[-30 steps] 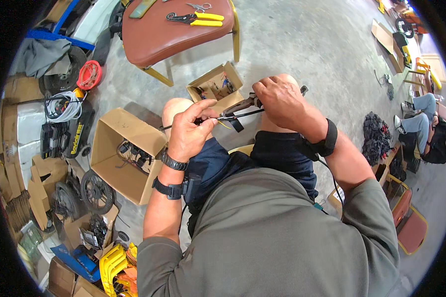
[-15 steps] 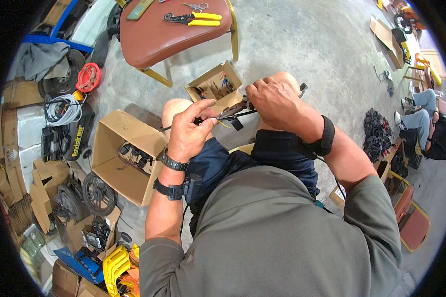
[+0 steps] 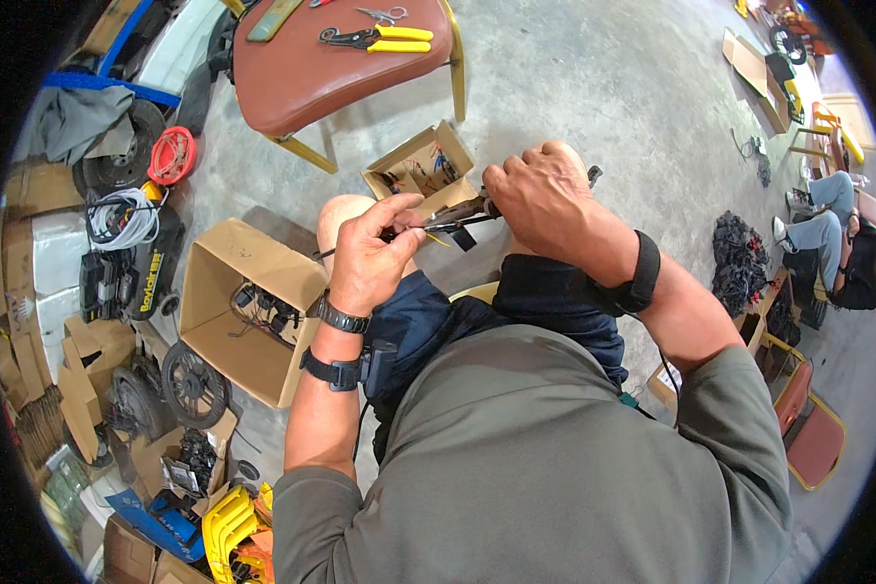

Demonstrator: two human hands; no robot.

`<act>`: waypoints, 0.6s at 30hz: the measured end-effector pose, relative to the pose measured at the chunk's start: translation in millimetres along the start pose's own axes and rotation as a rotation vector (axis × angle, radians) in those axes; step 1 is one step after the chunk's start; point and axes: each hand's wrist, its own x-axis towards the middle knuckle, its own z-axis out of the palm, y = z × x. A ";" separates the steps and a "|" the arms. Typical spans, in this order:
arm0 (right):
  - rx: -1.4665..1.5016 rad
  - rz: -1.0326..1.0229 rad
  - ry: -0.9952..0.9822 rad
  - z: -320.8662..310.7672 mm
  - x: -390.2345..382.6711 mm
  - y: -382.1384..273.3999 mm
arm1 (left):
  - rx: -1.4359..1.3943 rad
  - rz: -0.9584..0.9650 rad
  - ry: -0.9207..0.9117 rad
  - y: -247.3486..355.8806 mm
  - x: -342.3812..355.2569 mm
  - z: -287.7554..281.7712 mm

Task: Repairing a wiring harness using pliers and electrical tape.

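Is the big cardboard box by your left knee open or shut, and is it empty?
Open. The large cardboard box has no flaps over its top, so its inside shows. Not empty: dark wired parts lie in it.

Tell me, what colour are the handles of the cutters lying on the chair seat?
Yellow, on the cutters; the head view shows it.

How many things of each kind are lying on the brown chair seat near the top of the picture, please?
Yellow-handled pliers: 1
Small scissors: 1
Flat greenish bar: 1
Total: 3, all on the chair seat; the seat's far edge is cut off by the picture's rim, so more may lie out of view.
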 end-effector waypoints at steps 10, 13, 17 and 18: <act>-0.112 -0.036 0.026 -14.6 -1.5 -6.9 | 0.033 -0.021 0.010 10.1 5.1 -0.7; -0.114 -0.051 -0.162 -28.3 5.3 -10.2 | 0.011 -0.012 0.005 7.7 5.4 2.2; -0.234 -0.181 -0.213 -42.9 6.7 -17.5 | 0.010 0.007 -0.007 2.1 0.3 6.6; -0.260 -0.185 -0.185 -39.2 11.0 -15.7 | 0.085 0.036 0.000 6.6 1.8 5.5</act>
